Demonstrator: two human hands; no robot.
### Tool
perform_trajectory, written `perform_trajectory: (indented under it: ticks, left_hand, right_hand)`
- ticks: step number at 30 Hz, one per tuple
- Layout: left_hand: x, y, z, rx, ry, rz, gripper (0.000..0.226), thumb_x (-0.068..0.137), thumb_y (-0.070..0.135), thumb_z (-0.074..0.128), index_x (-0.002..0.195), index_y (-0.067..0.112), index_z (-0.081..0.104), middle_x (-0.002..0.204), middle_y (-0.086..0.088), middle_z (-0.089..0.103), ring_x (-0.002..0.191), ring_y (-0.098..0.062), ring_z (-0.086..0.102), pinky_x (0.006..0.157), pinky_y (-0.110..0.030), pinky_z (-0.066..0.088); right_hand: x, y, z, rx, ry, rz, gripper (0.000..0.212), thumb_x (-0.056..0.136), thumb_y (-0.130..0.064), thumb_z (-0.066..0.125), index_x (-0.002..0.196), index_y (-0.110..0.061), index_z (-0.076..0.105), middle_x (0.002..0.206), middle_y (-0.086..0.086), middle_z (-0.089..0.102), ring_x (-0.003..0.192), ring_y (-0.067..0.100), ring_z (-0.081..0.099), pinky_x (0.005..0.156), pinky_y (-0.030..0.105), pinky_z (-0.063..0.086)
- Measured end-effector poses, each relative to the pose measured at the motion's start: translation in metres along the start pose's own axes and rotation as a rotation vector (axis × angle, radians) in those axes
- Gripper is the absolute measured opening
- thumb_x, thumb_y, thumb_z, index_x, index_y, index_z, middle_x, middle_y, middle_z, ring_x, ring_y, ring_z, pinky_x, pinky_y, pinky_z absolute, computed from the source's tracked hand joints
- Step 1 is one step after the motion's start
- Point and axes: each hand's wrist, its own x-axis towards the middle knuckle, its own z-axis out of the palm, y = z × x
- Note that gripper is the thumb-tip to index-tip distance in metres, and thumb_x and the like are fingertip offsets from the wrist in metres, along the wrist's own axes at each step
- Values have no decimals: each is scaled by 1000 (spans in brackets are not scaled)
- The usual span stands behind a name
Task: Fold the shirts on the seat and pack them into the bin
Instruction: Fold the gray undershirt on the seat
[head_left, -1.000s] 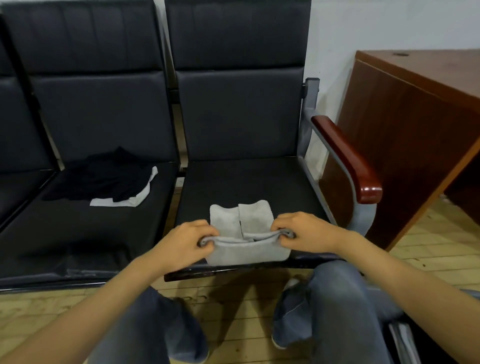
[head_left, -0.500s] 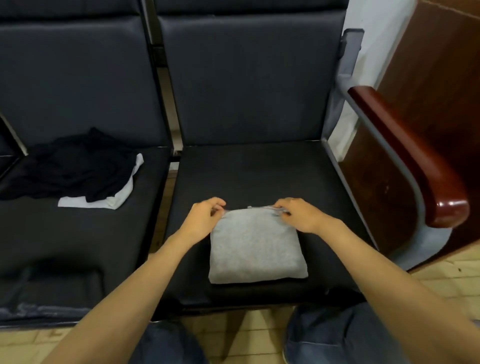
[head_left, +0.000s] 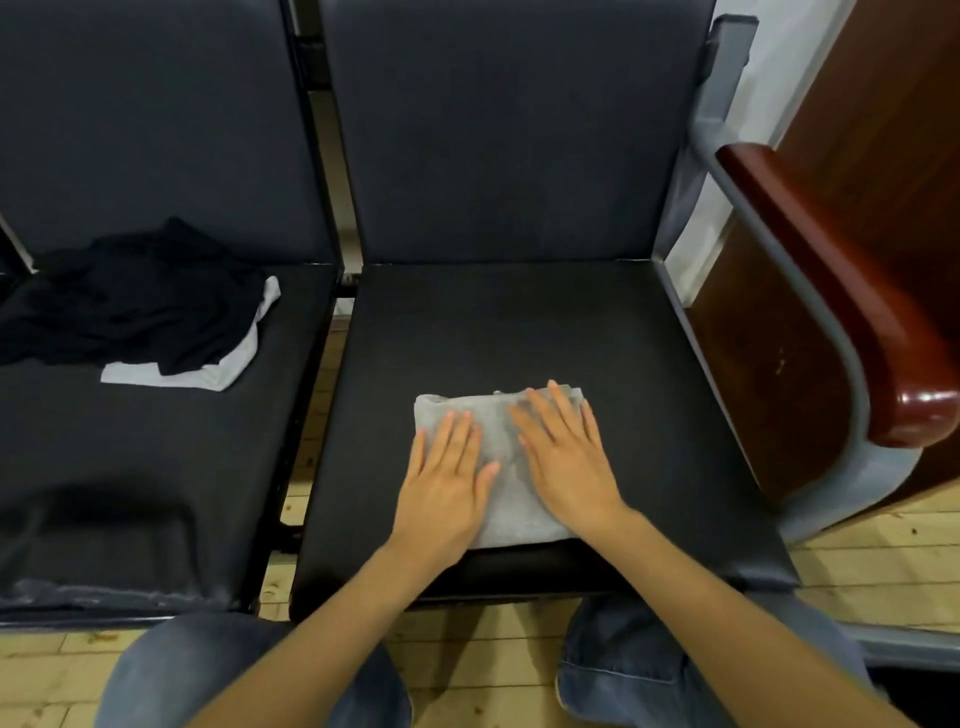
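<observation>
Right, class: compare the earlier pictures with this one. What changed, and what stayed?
The left hand and right hand folded the near edge of the grey shirt away from the person, let go, and now press flat on it. The black shirt pile on the next seat stayed put.

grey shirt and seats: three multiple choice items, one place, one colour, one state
1. Where is the grey shirt? A in a bin B front of the right seat C on a shelf
2. Top garment on the left seat? A red B black C yellow
3. The hands on the grey shirt? A flat B pinching it C lifted off
B: it lies on that cushion. B: black, over a white garment. A: left hand and right hand press palms down.
</observation>
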Motion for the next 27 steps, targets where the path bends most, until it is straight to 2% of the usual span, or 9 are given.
perform_trajectory:
  ticks: [4,7,10,12,15,18,22,25,27]
  left_hand:
    - [0,-2,12,-30,-19,-172,75,93,62,-6,148,21,26,156,-5,20,143,-24,15,111,-53,11]
    - [1,-1,15,-78,-50,-263,89,68,74,-31,145,34,-13,150,7,-26,144,-23,-18,110,-48,-12]
    - [3,0,15,-97,-48,-297,89,64,75,-32,143,34,-21,149,4,-32,144,-23,-20,112,-50,-12]
    - [2,0,17,-164,10,-350,88,73,74,-16,146,25,-21,155,-5,-25,145,-24,-18,113,-46,-12]
    - [2,1,16,-315,136,-518,94,86,69,19,150,0,5,158,-17,-5,146,-28,-10,114,-38,-14]
    - [1,1,10,-400,206,-614,54,97,37,46,130,-5,41,154,-22,12,145,-34,-2,117,-42,-2]
    - [-7,5,-12,-468,154,-655,33,96,32,49,117,7,50,137,-9,35,133,-29,24,111,-41,12]
    - [-18,16,-43,-790,96,-557,21,98,29,48,108,11,43,104,-6,56,92,-20,57,80,-34,46]
    - [-22,31,-68,-873,100,-466,21,97,26,51,107,13,38,95,-4,58,75,-9,58,56,-19,45]
  right_hand:
    - [1,3,9,15,-202,60,78,84,-67,-9,152,-30,1,161,-3,-2,143,18,-18,113,48,-15]
    - [2,4,11,52,-282,91,77,75,-71,-13,144,-37,-20,158,-10,-19,142,18,-27,112,50,-17]
    - [5,6,10,106,-320,79,66,88,-64,-1,145,-37,-21,157,-10,-23,139,14,-31,113,50,-17]
    - [1,7,11,222,-175,102,59,100,-50,14,150,-32,-12,158,-7,-19,142,14,-27,117,46,-13]
    - [-4,12,11,369,167,435,62,98,-43,39,150,-12,21,159,8,5,147,24,-3,119,40,0]
    - [-11,15,6,320,32,577,56,96,-45,47,132,-3,42,155,14,15,146,28,0,118,42,1]
    - [-28,8,-10,349,51,472,36,98,-32,46,123,-6,47,135,8,39,134,24,25,112,37,18]
    - [-44,5,-46,681,104,499,15,99,-26,47,101,-11,44,102,6,50,101,29,49,75,27,40]
    - [-59,7,-77,911,178,534,15,99,-23,48,96,-12,38,93,14,54,87,40,53,58,27,37]
